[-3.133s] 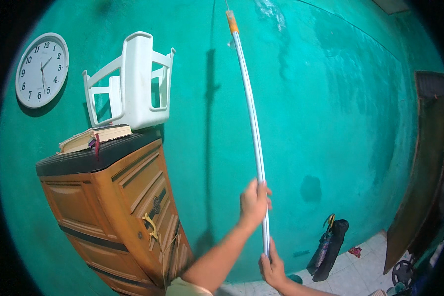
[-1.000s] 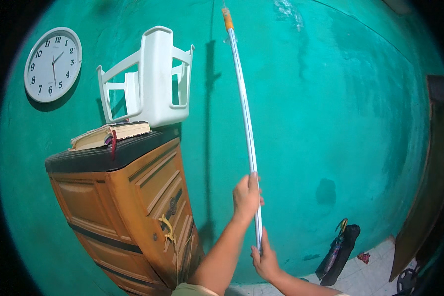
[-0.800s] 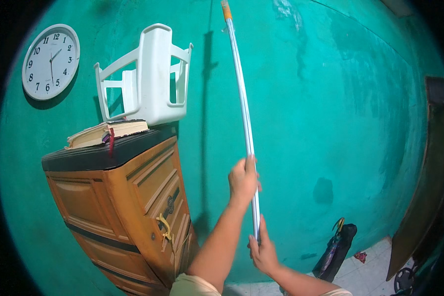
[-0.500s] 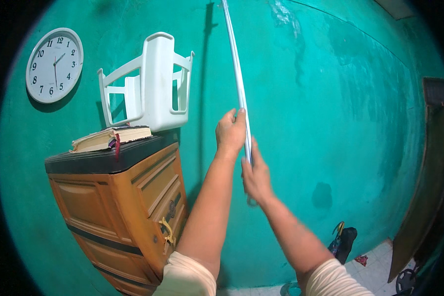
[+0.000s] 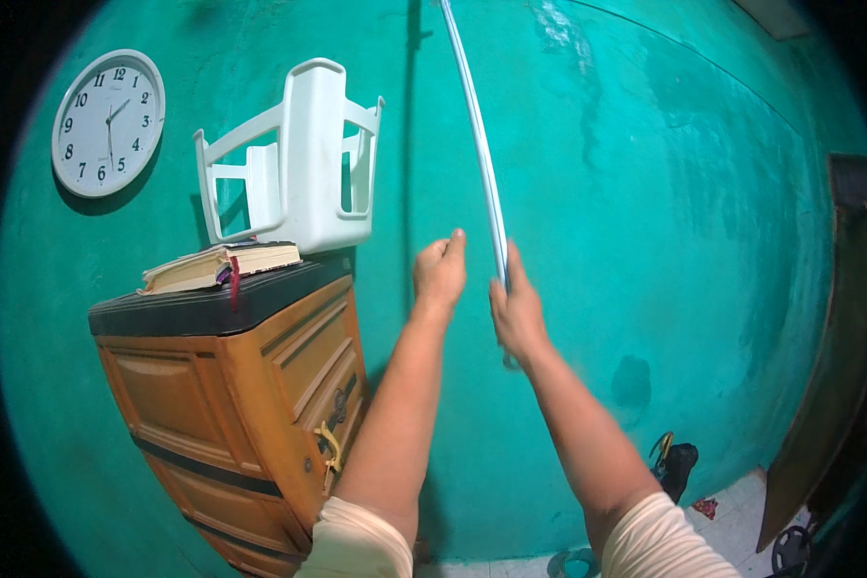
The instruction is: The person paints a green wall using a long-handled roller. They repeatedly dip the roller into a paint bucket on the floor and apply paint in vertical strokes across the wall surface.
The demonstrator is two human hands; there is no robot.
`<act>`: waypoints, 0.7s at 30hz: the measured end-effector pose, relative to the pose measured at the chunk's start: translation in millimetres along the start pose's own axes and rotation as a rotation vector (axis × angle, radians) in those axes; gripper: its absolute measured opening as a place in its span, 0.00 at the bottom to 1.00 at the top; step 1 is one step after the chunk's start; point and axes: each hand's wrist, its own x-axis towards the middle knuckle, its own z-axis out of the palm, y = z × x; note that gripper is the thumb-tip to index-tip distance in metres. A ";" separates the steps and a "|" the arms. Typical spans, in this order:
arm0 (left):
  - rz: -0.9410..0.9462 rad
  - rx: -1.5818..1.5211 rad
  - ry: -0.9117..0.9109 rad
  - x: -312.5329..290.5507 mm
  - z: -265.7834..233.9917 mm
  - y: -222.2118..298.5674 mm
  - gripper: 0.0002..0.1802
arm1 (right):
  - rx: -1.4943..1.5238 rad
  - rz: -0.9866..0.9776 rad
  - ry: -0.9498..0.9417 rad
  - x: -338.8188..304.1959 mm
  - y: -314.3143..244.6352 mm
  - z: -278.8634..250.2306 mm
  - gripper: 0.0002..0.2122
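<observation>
A long, thin white pole (image 5: 480,135) rises steeply, leaning left, and its top runs out of view. My right hand (image 5: 518,313) is wrapped round it near the lower end, where a small grey tip (image 5: 511,362) shows below the palm. To the left, my left hand (image 5: 439,275) is off the pole, its fingers curled and its thumb pointing up. Nothing shows in that hand, and a gap of green wall separates it from the pole.
A brown drawer cabinet (image 5: 185,405) with a black top stands at left. On it rest a thick book (image 5: 217,265) and an overturned white plastic stool (image 5: 313,164). A round clock (image 5: 108,123) hangs on the green wall (image 5: 665,222). A dark umbrella (image 5: 679,470) leans at lower right.
My left hand has let go of the pole and drawn slightly left and down. My right hand has moved up and right, carrying the pole with it.
</observation>
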 end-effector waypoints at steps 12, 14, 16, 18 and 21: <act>-0.141 0.056 -0.129 -37.7 32.4 -55.8 0.36 | -0.130 0.412 -0.209 -338.7 73.0 -82.5 0.29; -0.166 0.066 -0.162 -51.5 41.6 -72.6 0.36 | -0.057 0.604 -0.259 -373.2 71.7 -90.9 0.29; -0.183 0.058 -0.193 -64.2 49.5 -86.8 0.37 | -0.047 0.591 -0.264 -376.5 62.5 -91.4 0.29; -0.186 0.032 -0.163 -74.7 58.4 -83.8 0.38 | -0.033 0.562 -0.227 -367.8 53.0 -87.6 0.28; -0.217 -0.016 -0.121 -86.9 61.3 -69.8 0.39 | 0.021 0.482 -0.162 -292.8 47.4 -73.3 0.28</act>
